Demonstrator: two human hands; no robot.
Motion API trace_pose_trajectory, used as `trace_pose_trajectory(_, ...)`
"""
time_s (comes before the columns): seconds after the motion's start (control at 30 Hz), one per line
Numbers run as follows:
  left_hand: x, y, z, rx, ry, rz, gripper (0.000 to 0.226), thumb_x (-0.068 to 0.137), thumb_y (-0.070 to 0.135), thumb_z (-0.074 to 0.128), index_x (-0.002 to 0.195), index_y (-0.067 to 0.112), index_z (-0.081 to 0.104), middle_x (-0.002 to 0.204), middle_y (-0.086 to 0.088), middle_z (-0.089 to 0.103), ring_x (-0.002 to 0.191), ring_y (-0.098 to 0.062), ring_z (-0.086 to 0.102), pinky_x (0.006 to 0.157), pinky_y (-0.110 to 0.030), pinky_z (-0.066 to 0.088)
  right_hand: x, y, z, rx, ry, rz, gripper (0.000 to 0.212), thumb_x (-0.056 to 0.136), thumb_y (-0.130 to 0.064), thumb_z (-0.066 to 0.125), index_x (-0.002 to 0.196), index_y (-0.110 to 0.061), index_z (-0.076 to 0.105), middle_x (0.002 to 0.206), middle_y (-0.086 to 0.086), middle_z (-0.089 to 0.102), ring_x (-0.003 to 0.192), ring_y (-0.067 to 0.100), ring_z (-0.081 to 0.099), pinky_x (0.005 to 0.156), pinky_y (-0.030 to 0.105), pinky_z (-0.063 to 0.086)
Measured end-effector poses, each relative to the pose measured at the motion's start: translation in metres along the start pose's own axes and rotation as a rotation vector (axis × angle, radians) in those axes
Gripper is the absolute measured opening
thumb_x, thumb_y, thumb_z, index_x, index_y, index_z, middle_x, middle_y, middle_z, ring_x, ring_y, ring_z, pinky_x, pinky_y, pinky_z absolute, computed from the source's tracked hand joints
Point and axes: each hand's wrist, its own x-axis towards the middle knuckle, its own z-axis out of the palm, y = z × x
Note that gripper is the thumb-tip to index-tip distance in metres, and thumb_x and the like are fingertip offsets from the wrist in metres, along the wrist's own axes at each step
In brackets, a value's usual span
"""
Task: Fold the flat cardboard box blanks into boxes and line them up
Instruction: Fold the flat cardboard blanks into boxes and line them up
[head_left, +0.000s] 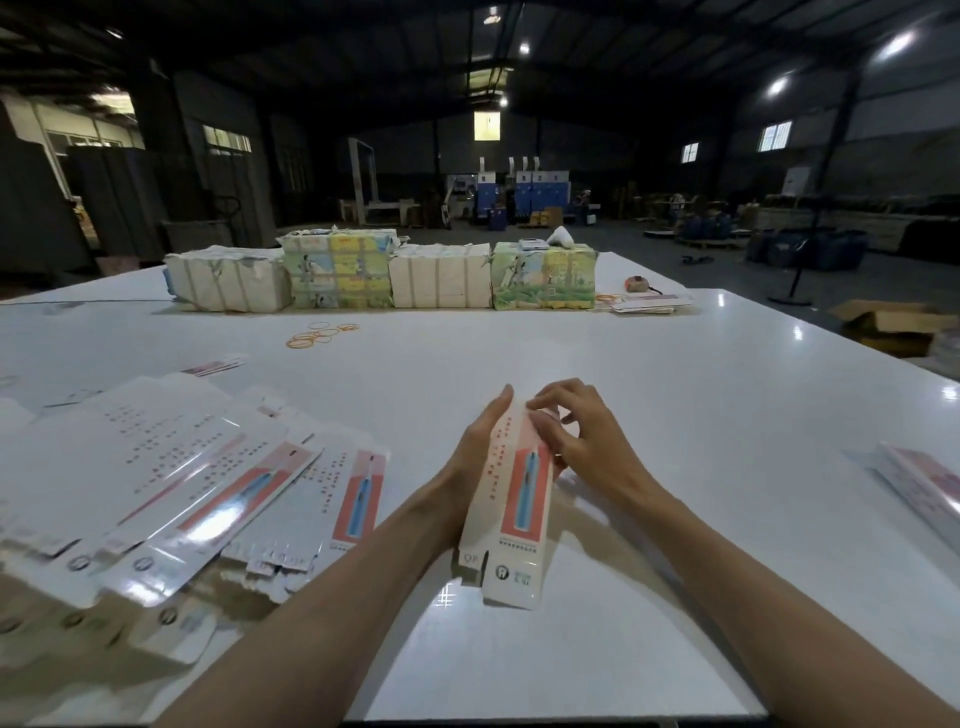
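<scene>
A long white box (511, 525) with a red and blue panel is half formed and held above the white table (675, 395), its near end open. My left hand (480, 441) holds its left side, fingers straight along the far end. My right hand (576, 436) grips the far end from the right, fingers curled over the top flap. A spread pile of flat box blanks (208, 483) lies to the left. More of the same printed boxes (919, 483) lie at the right edge.
Four bundled stacks of packs (384, 278) stand in a row at the table's far side. Loose rubber bands (322, 332) lie in front of them. A few flat blanks (649, 304) lie far right. An open carton (893, 325) sits on the floor beyond.
</scene>
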Motion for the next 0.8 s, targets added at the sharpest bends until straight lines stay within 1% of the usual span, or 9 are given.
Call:
trace_pose_trajectory(0.13,-0.004,0.001,-0.001,-0.045,0.039,-0.075,0.074,0.102,0.075,0.03,0.09,0.014,0.069,0.085,-0.013,0.072,0.064,-0.025,0.072,0.063,-0.03,0.059,0.003,-0.006,-0.001,0.112,-0.023,0.114,0.01,0.105,-0.024,0.062,0.104,-0.015,0.068,0.122,-0.001,0.057,0.106,0.019,0.067,0.076,0.02,0.058)
trace_pose_trajectory(0.27,-0.007,-0.001,-0.003,-0.066,0.042,-0.063,0.059,0.106,0.063,0.04,0.1,0.014,0.072,0.097,-0.018,0.074,0.071,-0.03,0.074,0.068,-0.035,0.061,0.004,-0.01,-0.006,0.258,-0.019,0.249,0.01,0.102,-0.026,0.068,0.099,-0.018,0.074,0.127,-0.007,0.056,0.094,0.021,0.072,0.064,0.022,0.058)
trace_pose_trajectory(0.33,-0.008,0.0,-0.001,-0.114,-0.01,-0.083,0.059,0.105,0.064,0.042,0.102,0.015,0.075,0.101,-0.019,0.074,0.078,-0.034,0.074,0.075,-0.039,0.061,0.006,-0.01,-0.009,0.273,-0.001,0.259,0.01,0.101,-0.024,0.069,0.096,-0.018,0.076,0.126,-0.01,0.057,0.091,0.019,0.073,0.064,0.022,0.059)
trace_pose_trajectory(0.4,-0.009,0.002,0.006,-0.176,-0.092,-0.11,0.065,0.104,0.07,0.039,0.117,0.015,0.072,0.111,-0.019,0.074,0.092,-0.038,0.074,0.084,-0.044,0.061,0.006,-0.01,-0.01,0.308,0.022,0.27,0.011,0.1,-0.021,0.07,0.093,-0.016,0.076,0.126,-0.01,0.059,0.089,0.013,0.075,0.063,0.021,0.059)
trace_pose_trajectory(0.47,-0.008,0.003,0.012,-0.22,-0.146,-0.144,0.073,0.102,0.074,0.035,0.13,0.014,0.065,0.118,-0.018,0.075,0.098,-0.038,0.075,0.083,-0.044,0.062,0.006,-0.01,-0.012,0.344,0.029,0.267,0.012,0.101,-0.021,0.07,0.094,-0.013,0.075,0.127,-0.007,0.06,0.09,0.013,0.076,0.064,0.023,0.059)
trace_pose_trajectory(0.57,-0.008,0.008,0.014,-0.25,-0.23,-0.177,0.075,0.102,0.073,0.032,0.137,0.014,0.061,0.124,-0.018,0.074,0.106,-0.042,0.075,0.084,-0.049,0.063,0.005,-0.011,-0.017,0.325,0.038,0.246,0.012,0.102,-0.021,0.068,0.095,-0.012,0.073,0.128,-0.004,0.061,0.089,0.02,0.077,0.066,0.024,0.06)
trace_pose_trajectory(0.6,-0.007,0.01,0.013,-0.237,-0.231,-0.185,0.074,0.102,0.073,0.032,0.136,0.014,0.062,0.121,-0.018,0.074,0.104,-0.04,0.075,0.082,-0.048,0.063,0.005,-0.012,-0.018,0.324,0.042,0.239,0.012,0.102,-0.021,0.068,0.095,-0.012,0.073,0.128,-0.003,0.061,0.089,0.022,0.076,0.066,0.025,0.06)
trace_pose_trajectory(0.7,-0.002,0.016,0.011,-0.115,-0.128,-0.235,0.084,0.1,0.077,0.024,0.123,0.009,0.068,0.105,-0.019,0.074,0.08,-0.033,0.074,0.075,-0.043,0.062,0.005,-0.017,-0.019,0.329,0.055,0.206,0.01,0.102,-0.022,0.068,0.096,-0.016,0.073,0.127,-0.006,0.059,0.094,0.023,0.072,0.064,0.024,0.058)
trace_pose_trajectory(0.8,0.001,0.02,0.01,-0.05,-0.128,-0.233,0.093,0.098,0.081,0.018,0.121,0.006,0.069,0.097,-0.018,0.073,0.072,-0.031,0.072,0.07,-0.038,0.062,0.006,-0.021,-0.02,0.324,0.07,0.177,0.01,0.1,-0.025,0.07,0.097,-0.017,0.074,0.126,-0.016,0.058,0.099,0.018,0.068,0.064,0.02,0.057)
